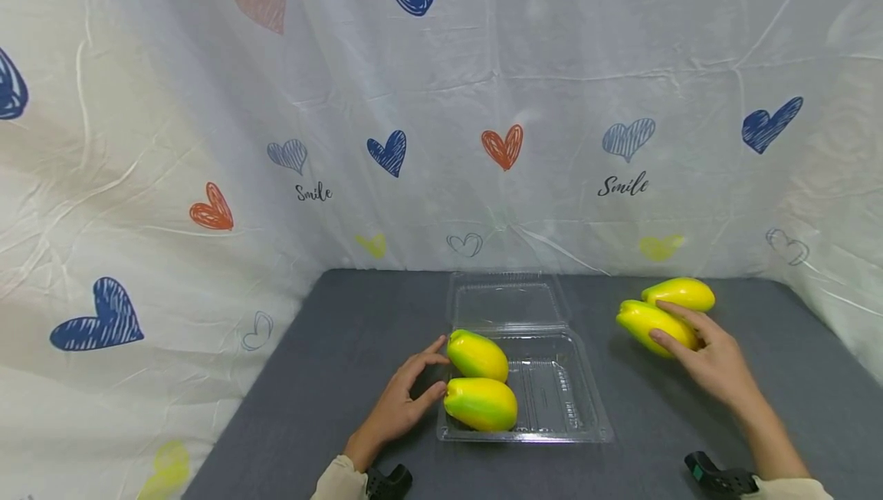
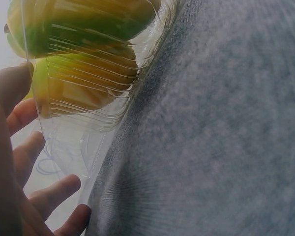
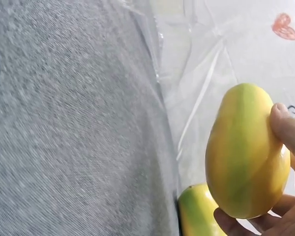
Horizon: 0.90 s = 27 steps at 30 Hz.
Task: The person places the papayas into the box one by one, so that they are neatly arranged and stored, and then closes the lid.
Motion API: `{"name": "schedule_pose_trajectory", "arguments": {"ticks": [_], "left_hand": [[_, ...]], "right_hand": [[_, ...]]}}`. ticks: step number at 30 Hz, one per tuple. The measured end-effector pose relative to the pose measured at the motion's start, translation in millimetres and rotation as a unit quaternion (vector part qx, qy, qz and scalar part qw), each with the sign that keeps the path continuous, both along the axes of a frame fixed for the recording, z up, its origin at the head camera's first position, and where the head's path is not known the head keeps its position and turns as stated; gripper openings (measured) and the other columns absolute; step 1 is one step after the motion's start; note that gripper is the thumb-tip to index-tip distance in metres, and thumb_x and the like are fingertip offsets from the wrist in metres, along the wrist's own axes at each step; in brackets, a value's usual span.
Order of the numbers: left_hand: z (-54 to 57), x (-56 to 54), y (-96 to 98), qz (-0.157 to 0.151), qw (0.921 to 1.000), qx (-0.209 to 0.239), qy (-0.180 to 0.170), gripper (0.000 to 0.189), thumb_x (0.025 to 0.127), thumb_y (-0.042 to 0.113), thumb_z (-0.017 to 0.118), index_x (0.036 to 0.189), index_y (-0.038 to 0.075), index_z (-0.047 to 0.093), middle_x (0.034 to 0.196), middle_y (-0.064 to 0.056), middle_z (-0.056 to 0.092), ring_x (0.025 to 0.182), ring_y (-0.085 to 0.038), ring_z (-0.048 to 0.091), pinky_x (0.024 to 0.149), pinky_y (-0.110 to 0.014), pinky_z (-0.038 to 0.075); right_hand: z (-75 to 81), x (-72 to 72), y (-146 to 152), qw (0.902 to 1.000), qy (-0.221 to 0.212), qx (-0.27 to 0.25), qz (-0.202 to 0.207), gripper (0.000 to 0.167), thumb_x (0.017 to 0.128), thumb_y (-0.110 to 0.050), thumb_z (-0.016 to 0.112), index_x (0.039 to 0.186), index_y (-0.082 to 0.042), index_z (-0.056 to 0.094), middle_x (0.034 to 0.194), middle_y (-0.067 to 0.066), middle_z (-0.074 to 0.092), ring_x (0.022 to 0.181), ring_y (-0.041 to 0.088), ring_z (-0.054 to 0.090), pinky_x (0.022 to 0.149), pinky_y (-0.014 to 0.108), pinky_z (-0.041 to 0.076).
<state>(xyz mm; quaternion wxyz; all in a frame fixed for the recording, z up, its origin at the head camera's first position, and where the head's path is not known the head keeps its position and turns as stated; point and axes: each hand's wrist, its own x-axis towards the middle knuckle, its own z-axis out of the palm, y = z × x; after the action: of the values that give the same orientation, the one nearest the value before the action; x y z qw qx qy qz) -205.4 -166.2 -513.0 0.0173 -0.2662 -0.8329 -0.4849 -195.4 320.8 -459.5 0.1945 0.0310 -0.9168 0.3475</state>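
Observation:
My right hand (image 1: 717, 362) grips a yellow-green papaya (image 1: 651, 325) between thumb and fingers at the right of the table. In the right wrist view, this papaya (image 3: 243, 152) appears raised off the cloth. Just behind it lies another papaya (image 1: 683, 294). A clear plastic clamshell box (image 1: 593, 400) stands open at the middle, its lid (image 1: 507, 300) folded back. Two papayas, a rear one (image 1: 477, 355) and a front one (image 1: 481, 405), lie in its left half. At the box's left edge rests my left hand (image 1: 398, 400), fingers spread and touching the clear wall (image 2: 64, 142).
Dark grey cloth (image 1: 331, 347) covers the table. Behind and to the sides hangs a white curtain (image 1: 441, 101) with printed hearts. Dark devices are strapped at the left wrist (image 1: 389, 482) and right wrist (image 1: 717, 477).

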Motion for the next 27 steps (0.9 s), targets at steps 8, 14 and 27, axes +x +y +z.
{"name": "schedule_pose_trajectory", "arguments": {"ticks": [8,14,27], "left_hand": [[-0.2,-0.2,0.2,-0.001,1.0000,0.000,0.003,0.031,0.103,0.026,0.061,0.133,0.032,0.057,0.166,0.010,0.033,0.154,-0.028,0.032,0.116,-0.071,0.027],[0.8,0.3,0.5,0.001,1.0000,0.000,0.002,0.031,0.103,0.025,0.061,0.133,0.030,0.057,0.166,0.010,0.033,0.154,-0.028,0.032,0.117,-0.071,0.026],[-0.6,-0.6,0.5,0.002,1.0000,-0.003,-0.002,0.030,0.104,0.026,0.060,0.134,0.032,0.057,0.166,0.010,0.033,0.154,-0.028,0.032,0.117,-0.072,0.026]], "right_hand": [[-3.7,-2.1,-10.2,0.9997,0.022,-0.012,0.008,0.053,0.095,-0.032,0.074,0.142,-0.012,0.059,0.138,0.024,0.062,0.096,-0.021,0.037,0.070,0.013,0.039],[-0.6,0.1,-14.7,0.9997,0.015,-0.019,0.009,0.055,0.095,-0.033,0.073,0.144,-0.012,0.057,0.139,0.024,0.060,0.097,-0.022,0.036,0.070,0.011,0.040],[6.8,2.6,-25.3,0.9993,0.023,-0.026,0.015,0.054,0.095,-0.030,0.074,0.143,-0.012,0.058,0.138,0.022,0.059,0.100,-0.005,0.048,0.069,0.012,0.042]]}}
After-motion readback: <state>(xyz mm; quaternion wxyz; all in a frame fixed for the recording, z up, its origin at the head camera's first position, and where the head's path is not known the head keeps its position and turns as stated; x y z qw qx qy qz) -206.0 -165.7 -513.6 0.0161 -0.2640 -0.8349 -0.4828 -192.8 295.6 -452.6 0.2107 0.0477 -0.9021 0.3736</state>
